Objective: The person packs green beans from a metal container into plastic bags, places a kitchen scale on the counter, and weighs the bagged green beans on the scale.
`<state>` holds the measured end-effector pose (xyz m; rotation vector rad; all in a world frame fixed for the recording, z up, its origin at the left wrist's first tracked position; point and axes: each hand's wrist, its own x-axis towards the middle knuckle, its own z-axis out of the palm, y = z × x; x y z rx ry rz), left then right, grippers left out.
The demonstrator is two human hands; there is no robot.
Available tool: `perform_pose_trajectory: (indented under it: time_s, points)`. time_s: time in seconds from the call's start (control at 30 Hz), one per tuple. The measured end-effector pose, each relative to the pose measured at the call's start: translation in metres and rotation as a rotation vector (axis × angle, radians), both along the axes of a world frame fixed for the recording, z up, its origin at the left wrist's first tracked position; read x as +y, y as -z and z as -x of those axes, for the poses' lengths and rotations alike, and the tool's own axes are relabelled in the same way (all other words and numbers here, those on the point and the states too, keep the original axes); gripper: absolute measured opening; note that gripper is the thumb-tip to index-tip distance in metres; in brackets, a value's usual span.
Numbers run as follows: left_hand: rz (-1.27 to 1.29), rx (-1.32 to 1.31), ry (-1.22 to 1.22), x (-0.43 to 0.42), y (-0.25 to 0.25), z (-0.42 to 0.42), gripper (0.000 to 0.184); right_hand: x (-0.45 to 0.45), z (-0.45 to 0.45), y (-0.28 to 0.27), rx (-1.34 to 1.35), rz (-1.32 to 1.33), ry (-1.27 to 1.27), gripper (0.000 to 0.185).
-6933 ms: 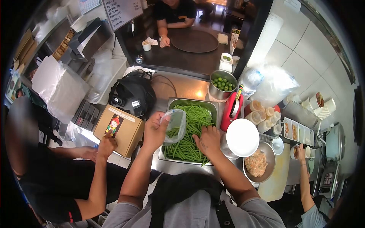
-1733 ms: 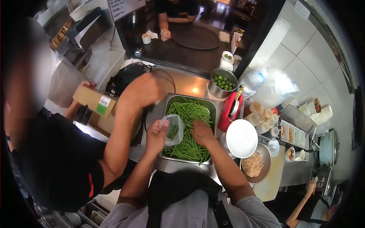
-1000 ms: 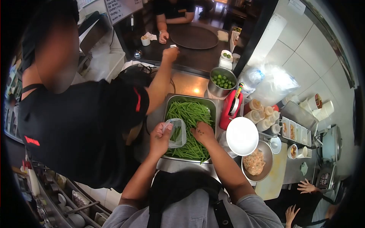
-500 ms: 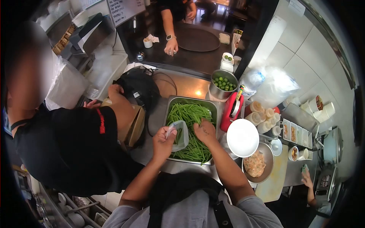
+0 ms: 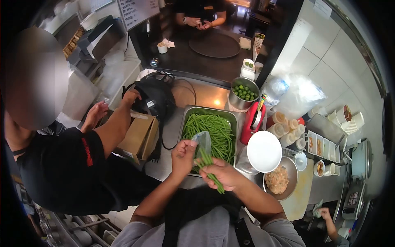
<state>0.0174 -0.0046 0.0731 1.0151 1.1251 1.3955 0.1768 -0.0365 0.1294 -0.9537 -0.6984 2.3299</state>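
A deep metal tray (image 5: 235, 119) full of cut green beans (image 5: 214, 133) stands on the steel counter in front of me. My left hand (image 5: 184, 156) pinches the rim of a clear plastic bag (image 5: 202, 144) over the tray's left side. Closed round a small bundle of green beans (image 5: 214, 181), my right hand (image 5: 222, 173) is at the tray's near edge, close beside the bag. The upper ends of the bundle are at the bag's lower part; whether they are inside it I cannot tell.
Left, a co-worker reaches toward a black bag (image 5: 154, 96) behind an open cardboard box (image 5: 138, 136). Right stand a pot of limes (image 5: 244, 92), a red tape dispenser (image 5: 252, 123), a white bowl (image 5: 264, 151) and a metal bowl of mixture (image 5: 276, 180). Another person is beyond the dark counter.
My right hand has lifted out of the beans toward me, now with a bundle in it. The co-worker at left has moved back from the counter, and the person opposite has drawn their hands together.
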Motion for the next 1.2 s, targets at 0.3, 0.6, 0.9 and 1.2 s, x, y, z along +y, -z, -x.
perform_pose_trajectory:
  time_s: [0.3,0.6,0.9,1.2]
  points:
    - [-0.143,0.301,0.109,-0.028,0.003,-0.007,0.014,0.007,0.006,0.047,-0.264,0.051,-0.046,0.020]
    - [-0.159,0.306,0.272,-0.047,0.030,-0.015,0.014,0.034,0.015,0.085,-0.037,0.280,0.294,0.017]
    - [-0.445,0.554,0.019,-0.039,0.026,-0.022,0.010,0.037,0.038,0.134,0.030,-0.054,0.076,0.010]
    - [-0.379,0.383,-0.035,-0.035,0.016,-0.026,0.012,0.062,0.043,0.135,0.331,-0.165,0.023,0.022]
